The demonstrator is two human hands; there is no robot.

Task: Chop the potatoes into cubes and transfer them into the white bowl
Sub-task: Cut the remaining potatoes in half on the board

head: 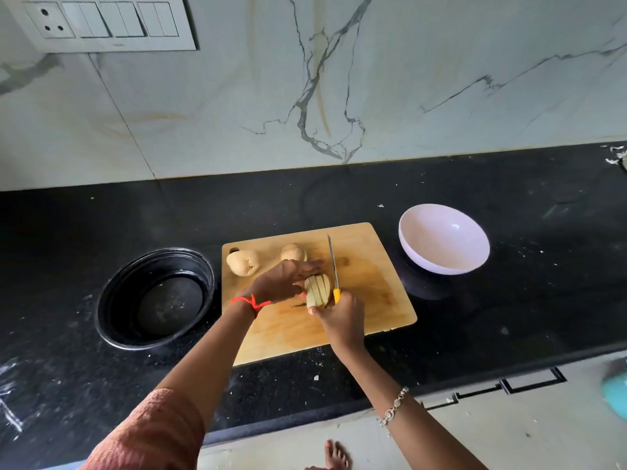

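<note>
Board centre: the sliced potato (318, 292) is boxed in, with the left hand (283, 281) holding its left and far side, the knife (333, 262) blade along its right, and the right hand (341, 315) at its near end.
Board right: bare wood of the cutting board (373, 293) from blade to right edge.
Board back left: a corner potato (243, 262) and a second potato (293, 251) near the back edge.
Toward the white bowl (444, 239): bare wood, then a strip of black counter (526, 300).
Left of board: a black tub (156, 300) just beside the edge.
</note>
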